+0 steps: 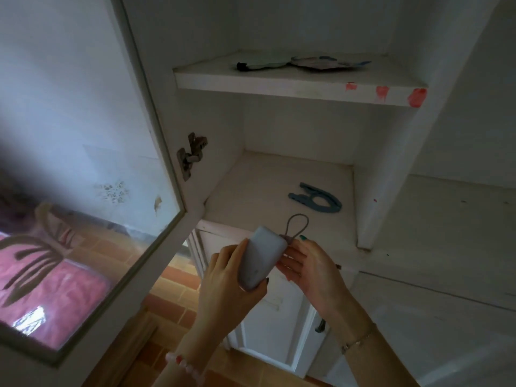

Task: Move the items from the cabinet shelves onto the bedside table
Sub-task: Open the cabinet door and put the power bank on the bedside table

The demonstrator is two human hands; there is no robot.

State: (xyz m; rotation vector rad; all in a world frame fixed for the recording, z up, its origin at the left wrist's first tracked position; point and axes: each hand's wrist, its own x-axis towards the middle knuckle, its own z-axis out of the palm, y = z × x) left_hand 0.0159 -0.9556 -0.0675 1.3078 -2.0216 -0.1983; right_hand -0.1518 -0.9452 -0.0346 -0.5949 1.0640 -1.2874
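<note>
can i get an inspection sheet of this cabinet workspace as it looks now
surface: lower shelf and upper shelf, white, worn; red smears on the upper shelf's front edge
job's things: pale power bank held in front of the lower shelf; blue folding hanger on the lower shelf; flat papers on the upper shelf
clutter: nothing seen
hands: left hand grips the power bank; right hand touches its top end
cables: short loop cord on the power bank
surroundings: open glass door, brick-pattern floor
</note>
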